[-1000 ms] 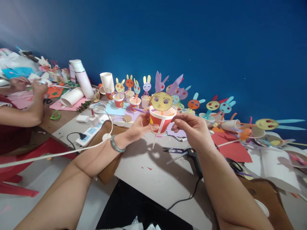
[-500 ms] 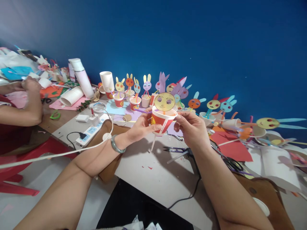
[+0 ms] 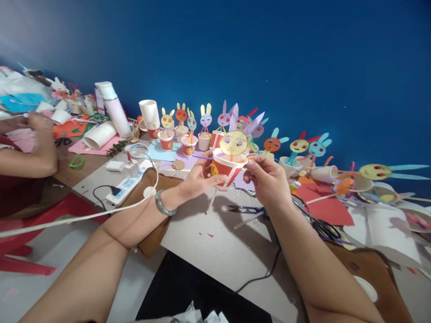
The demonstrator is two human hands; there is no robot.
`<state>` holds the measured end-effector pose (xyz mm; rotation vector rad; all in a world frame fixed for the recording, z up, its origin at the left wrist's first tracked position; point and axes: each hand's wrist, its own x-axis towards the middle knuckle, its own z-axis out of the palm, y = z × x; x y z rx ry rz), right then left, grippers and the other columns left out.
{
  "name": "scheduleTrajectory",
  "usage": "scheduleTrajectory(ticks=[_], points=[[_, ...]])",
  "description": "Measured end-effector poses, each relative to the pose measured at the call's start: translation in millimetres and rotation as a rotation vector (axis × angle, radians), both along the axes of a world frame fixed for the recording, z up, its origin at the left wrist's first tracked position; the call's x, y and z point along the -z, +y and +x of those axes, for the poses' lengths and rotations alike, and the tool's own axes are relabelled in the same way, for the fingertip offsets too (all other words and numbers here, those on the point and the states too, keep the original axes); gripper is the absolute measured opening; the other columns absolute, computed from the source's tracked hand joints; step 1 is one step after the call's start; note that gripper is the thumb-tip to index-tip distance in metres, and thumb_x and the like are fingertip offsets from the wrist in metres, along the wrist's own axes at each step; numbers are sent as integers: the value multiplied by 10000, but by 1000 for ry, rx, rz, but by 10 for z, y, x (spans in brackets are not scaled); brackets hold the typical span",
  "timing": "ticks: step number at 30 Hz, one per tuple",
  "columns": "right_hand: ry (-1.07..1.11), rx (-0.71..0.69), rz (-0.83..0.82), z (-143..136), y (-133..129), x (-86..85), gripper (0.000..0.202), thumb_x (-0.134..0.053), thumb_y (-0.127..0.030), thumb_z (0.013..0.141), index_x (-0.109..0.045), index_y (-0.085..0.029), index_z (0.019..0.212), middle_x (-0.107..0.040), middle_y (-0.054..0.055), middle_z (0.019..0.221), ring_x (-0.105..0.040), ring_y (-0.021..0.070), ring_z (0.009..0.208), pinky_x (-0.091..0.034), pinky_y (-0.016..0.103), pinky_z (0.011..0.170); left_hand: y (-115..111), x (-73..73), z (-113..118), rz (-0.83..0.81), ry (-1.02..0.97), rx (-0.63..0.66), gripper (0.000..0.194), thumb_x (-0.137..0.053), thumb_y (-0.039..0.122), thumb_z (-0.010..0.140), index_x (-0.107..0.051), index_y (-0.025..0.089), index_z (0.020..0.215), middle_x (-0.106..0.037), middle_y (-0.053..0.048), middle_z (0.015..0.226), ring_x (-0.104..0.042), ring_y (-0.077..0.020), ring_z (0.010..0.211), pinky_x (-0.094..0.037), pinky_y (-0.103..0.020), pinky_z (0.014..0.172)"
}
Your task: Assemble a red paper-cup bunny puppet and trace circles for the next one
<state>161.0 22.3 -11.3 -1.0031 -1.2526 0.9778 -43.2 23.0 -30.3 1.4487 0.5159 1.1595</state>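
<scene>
Paper cup point(image 3: 225, 172) topped with a yellow rabbit face point(image 3: 233, 142): raised above the worktop point(image 3: 222, 251), short of the rabbit-topped cups point(image 3: 189, 146) along its far edge. Grasped round its side by the left hand point(image 3: 205, 178). Right hand point(image 3: 269, 177) at the rim, fingertips bunched; cannot tell whether pinching anything. Nearer the front edge, scissors point(image 3: 243, 209).

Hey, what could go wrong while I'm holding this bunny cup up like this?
Your left hand grips the paper cup by its side, so squeezing harder might dent it. The metal snips lie near your right hand, which could brush the blades if lowered. The white cord runs close to your left forearm and might snag.
</scene>
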Motion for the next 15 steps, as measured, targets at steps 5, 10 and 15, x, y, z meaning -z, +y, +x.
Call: scheduleTrajectory(ticks=[5, 10, 15], points=[[-4, -1, -27, -32, 1, 0, 407, -846, -557, 746, -613, -233, 830, -619, -25, 747, -531, 87, 507, -450, 265, 480, 12, -13, 8, 37, -13, 6, 368, -826, 458, 839, -702, 176, 1039, -746, -131, 1158, -662, -332, 1231, -582, -495, 1033], [27, 20, -34, -40, 15, 29, 400, -839, -542, 757, -603, -235, 854, -576, -44, 703, -567, 95, 527, -459, 254, 493, 53, 26, 17, 43, 21, 12, 402, -812, 455, 845, -703, 171, 1107, -744, -144, 1185, -661, -332, 1235, -577, -492, 1028], [66, 9, -35, -38, 22, 40, 428, -831, -549, 769, -552, -244, 882, -599, -44, 756, -594, 89, 525, -462, 235, 482, 60, 42, 17, 30, 21, -10, 528, -833, 480, 812, -675, 171, 1210, -697, -165, 1306, -667, -331, 1222, -578, -494, 1017]])
